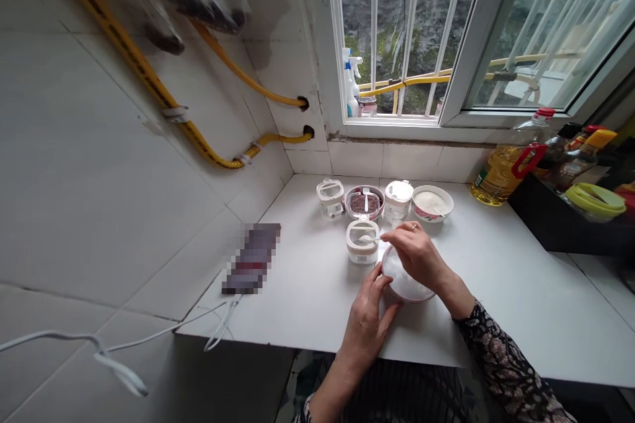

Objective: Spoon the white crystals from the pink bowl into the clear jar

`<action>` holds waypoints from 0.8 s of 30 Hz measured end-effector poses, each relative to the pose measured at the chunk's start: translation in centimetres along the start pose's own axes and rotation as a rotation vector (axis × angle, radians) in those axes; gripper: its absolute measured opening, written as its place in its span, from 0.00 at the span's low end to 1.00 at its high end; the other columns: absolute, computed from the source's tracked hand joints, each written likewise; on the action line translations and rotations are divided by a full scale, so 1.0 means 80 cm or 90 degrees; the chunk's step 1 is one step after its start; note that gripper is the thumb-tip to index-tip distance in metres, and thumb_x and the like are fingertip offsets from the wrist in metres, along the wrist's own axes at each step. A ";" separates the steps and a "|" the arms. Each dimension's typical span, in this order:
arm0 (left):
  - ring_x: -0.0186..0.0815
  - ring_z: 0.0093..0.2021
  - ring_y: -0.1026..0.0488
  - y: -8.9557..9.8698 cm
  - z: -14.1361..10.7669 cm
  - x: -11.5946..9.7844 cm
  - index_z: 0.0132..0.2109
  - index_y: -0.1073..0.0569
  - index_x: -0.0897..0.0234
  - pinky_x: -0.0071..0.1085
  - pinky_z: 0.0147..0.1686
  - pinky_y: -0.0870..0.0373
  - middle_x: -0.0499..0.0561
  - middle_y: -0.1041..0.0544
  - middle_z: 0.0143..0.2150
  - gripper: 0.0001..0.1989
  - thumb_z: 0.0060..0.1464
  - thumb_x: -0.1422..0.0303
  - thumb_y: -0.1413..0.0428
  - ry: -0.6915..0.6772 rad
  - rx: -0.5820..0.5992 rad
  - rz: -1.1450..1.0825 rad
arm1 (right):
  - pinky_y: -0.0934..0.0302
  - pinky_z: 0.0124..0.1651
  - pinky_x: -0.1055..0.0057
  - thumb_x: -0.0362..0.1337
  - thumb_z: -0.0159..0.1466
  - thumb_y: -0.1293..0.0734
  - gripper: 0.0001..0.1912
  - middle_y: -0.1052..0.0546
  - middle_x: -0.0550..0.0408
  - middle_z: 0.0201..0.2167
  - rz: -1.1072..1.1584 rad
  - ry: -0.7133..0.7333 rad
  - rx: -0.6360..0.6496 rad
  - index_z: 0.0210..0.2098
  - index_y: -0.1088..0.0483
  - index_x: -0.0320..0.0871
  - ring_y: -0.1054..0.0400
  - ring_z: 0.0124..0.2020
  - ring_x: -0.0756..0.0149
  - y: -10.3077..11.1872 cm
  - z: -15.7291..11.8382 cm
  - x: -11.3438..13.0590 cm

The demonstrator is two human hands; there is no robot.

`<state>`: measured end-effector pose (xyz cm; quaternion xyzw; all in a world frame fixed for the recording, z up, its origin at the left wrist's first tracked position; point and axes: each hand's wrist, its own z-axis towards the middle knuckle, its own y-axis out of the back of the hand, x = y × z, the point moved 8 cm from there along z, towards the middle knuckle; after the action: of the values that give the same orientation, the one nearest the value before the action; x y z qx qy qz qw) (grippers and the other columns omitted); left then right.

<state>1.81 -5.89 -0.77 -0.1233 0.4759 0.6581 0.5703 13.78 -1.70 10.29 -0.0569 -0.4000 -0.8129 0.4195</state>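
My right hand [419, 254] pinches a small white spoon [370, 238], whose bowl end is over the mouth of a clear jar with a white rim [362, 252]. Beneath that hand stands a bowl [405, 291] of white granular stuff, partly hidden by my fingers and wrist. Fingers and thumb of my left hand [370, 314] are wrapped against the near left side of this bowl. Behind the jar are a bowl of dark reddish grains [364, 203] with a white spoon in it, two more clear jars [330, 197] [398, 199], and a bowl of pale powder [432, 202].
A blurred-out dark phone-like object [252, 258] lies at the left with a white cable [218, 330]. At the right stand an oil bottle [496, 172] and a black box [550, 218] of bottles. The white counter [307, 291] meets tiled walls and a window.
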 end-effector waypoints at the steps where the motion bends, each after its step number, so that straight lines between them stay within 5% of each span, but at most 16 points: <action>1: 0.49 0.67 0.32 0.000 0.000 0.000 0.59 0.37 0.57 0.47 0.58 0.24 0.63 0.34 0.67 0.24 0.59 0.78 0.44 -0.001 0.000 0.001 | 0.35 0.44 0.59 0.29 0.69 0.41 0.13 0.18 0.50 0.31 -0.032 0.040 0.016 0.40 0.25 0.44 0.27 0.34 0.60 -0.002 -0.001 0.007; 7: 0.48 0.67 0.32 0.000 0.000 -0.002 0.59 0.37 0.57 0.46 0.57 0.23 0.63 0.34 0.67 0.22 0.60 0.77 0.45 0.005 0.009 0.000 | 0.35 0.41 0.63 0.31 0.68 0.39 0.09 0.21 0.54 0.27 -0.045 -0.052 -0.116 0.38 0.27 0.45 0.29 0.31 0.61 0.056 -0.008 -0.009; 10: 0.48 0.67 0.32 0.001 -0.001 -0.001 0.58 0.36 0.56 0.45 0.57 0.23 0.62 0.34 0.67 0.21 0.60 0.76 0.45 0.012 0.001 -0.003 | 0.36 0.39 0.64 0.30 0.66 0.39 0.09 0.23 0.54 0.27 -0.081 -0.078 -0.111 0.33 0.28 0.45 0.29 0.31 0.61 0.076 -0.014 -0.023; 18: 0.48 0.67 0.32 0.002 -0.002 0.001 0.58 0.36 0.55 0.45 0.57 0.23 0.61 0.33 0.67 0.21 0.61 0.75 0.45 0.028 0.004 -0.011 | 0.39 0.43 0.62 0.27 0.63 0.40 0.10 0.21 0.51 0.27 -0.185 -0.011 -0.007 0.33 0.28 0.44 0.31 0.31 0.60 0.054 -0.019 -0.032; 24: 0.47 0.66 0.30 0.003 -0.001 0.000 0.59 0.36 0.56 0.45 0.57 0.23 0.62 0.33 0.66 0.20 0.62 0.73 0.45 0.018 -0.004 -0.013 | 0.38 0.40 0.65 0.29 0.61 0.40 0.11 0.22 0.52 0.25 -0.122 -0.151 0.022 0.29 0.27 0.44 0.31 0.30 0.61 0.035 -0.024 -0.057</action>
<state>1.61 -5.96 -0.69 -0.1389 0.4809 0.6520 0.5695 19.23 -1.04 8.76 -0.1071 -0.4642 -0.8300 0.2903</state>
